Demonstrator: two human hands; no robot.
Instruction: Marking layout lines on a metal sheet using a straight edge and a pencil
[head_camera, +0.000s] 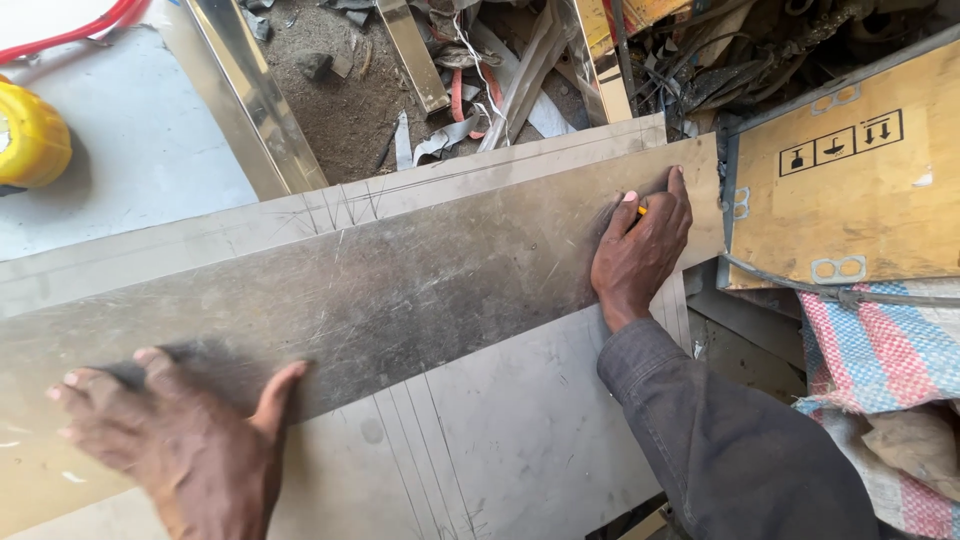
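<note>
**Two hands pin a long metal strip flat on a scribed sheet**

Head view: a long, dull grey metal strip lies slantwise across a larger pale metal sheet, running from the lower left up towards the right. The left hand presses on the strip's near left end with fingers spread wide and flat, the thumb reaching towards the lower edge; it grips nothing. The right hand rests on the far right end, fingers drawn close together around what seems to be a small yellow marker, though only a tip shows and I cannot be sure of its kind. Thin scribed lines run on the sheet above and below the strip.

The strip looks stiff and thin, with a smooth, scratched face that would likely slide under a light palm, and edges that may be sharp. Firm downward pressure at both ends, as now, seems the safest hold; lifting would best be done by the long edges.

Nearby lie a cardboard box, a striped woven sack, a yellow object and metal offcuts on the ground.
</note>
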